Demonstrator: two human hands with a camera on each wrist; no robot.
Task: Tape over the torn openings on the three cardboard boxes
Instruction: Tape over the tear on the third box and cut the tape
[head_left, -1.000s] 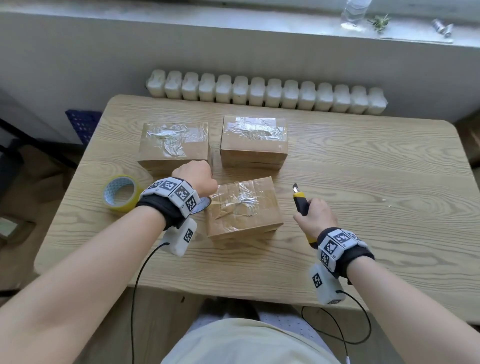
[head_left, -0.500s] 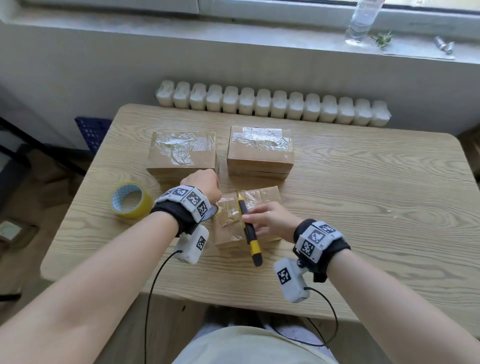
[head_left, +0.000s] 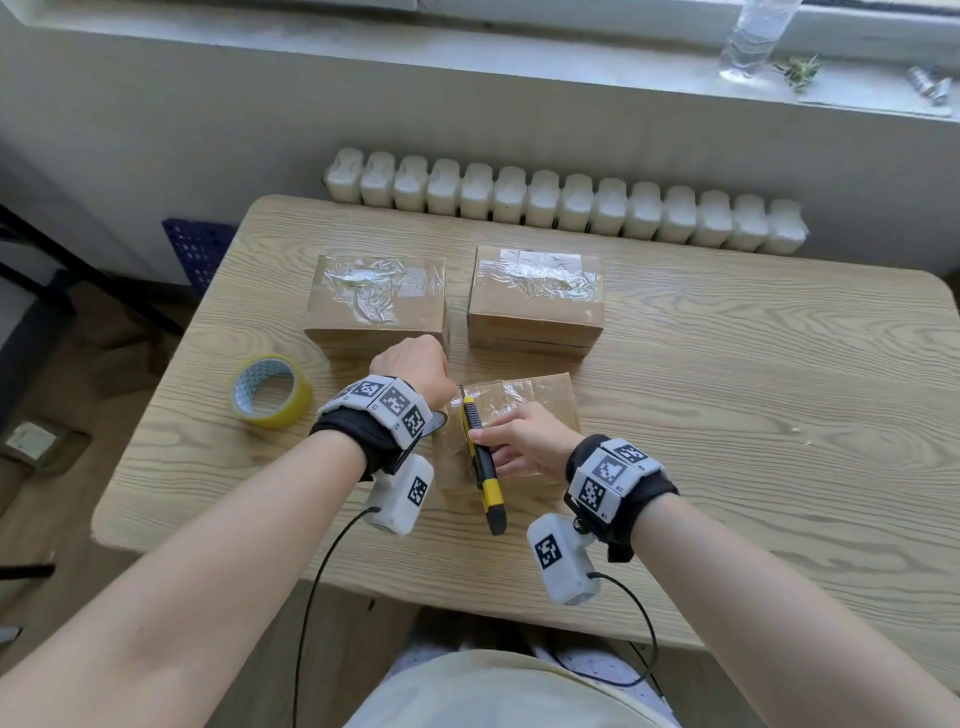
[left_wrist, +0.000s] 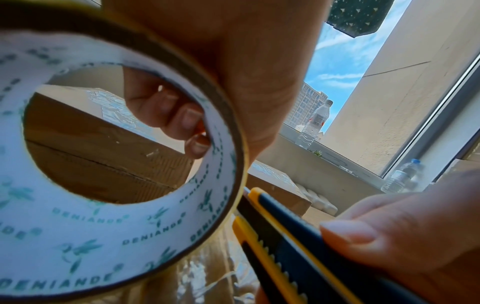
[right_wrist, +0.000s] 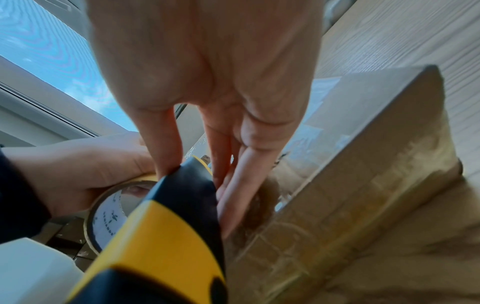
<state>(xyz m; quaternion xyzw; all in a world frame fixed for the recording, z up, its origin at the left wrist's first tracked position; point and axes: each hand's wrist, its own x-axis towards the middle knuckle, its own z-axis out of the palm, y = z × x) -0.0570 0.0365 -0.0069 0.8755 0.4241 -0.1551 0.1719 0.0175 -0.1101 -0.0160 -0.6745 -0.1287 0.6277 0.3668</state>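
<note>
Three taped cardboard boxes sat on the table (head_left: 727, 415), two far, nearest box (head_left: 540, 400) under my hands, my left hand (head_left: 413, 366) curled round a tape roll (left_wrist: 116, 226), my right hand (head_left: 524, 441) pinching the yellow utility knife (head_left: 485, 467) over its left edge

wooden table (head_left: 727, 415), white radiator (head_left: 566, 208), windowsill (head_left: 467, 57)

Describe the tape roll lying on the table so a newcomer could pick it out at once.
Start at the wooden table and go to its left side, left of the three cardboard boxes. The tape roll lies there flat and untouched, unlike the second roll, which the left hand grips.
</note>
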